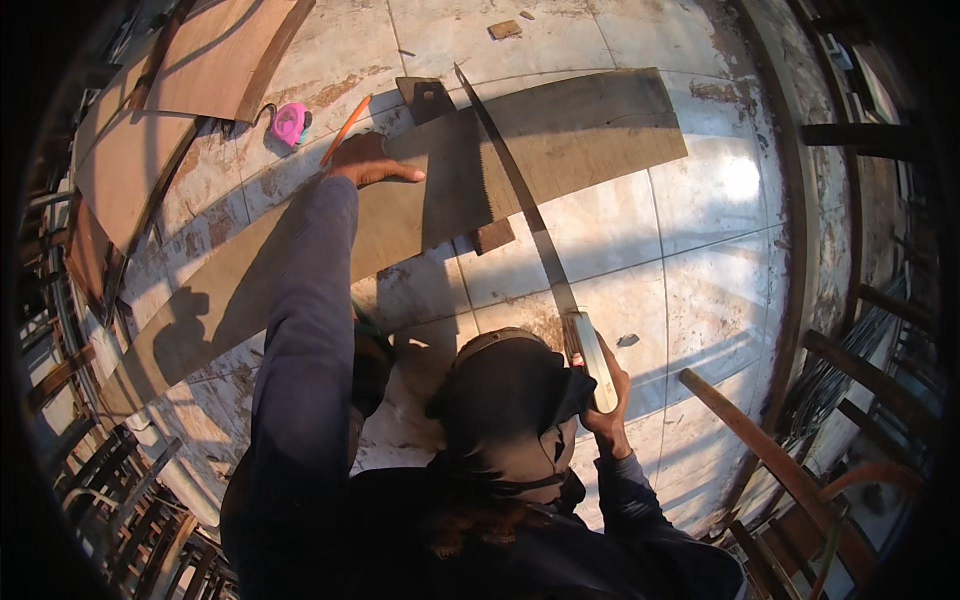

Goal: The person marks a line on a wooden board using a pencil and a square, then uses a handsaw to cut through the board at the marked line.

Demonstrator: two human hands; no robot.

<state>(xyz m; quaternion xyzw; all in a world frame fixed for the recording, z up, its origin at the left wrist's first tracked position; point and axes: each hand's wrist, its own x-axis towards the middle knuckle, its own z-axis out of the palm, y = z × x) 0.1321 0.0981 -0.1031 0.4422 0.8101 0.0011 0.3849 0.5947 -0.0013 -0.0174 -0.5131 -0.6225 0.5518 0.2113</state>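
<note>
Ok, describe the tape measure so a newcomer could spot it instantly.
Find the long board across the tiled floor, then the left hand on it. Up and left of that hand in the picture lies the tape measure: chunky and bright pink, unlike the slim orange stick beside it.

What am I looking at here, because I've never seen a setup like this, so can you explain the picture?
There's no machine here, just a person working bare-handed. The picture comes from a wide fisheye camera worn on the head and looking down, so straight edges bend near the rim. A long wooden board lies across a tiled floor. The left hand rests on the board, thumb spread. The right hand grips the pale handle of a handsaw, its blade crossing the board. Near the left hand lie a pink tape measure and an orange pencil.
</note>
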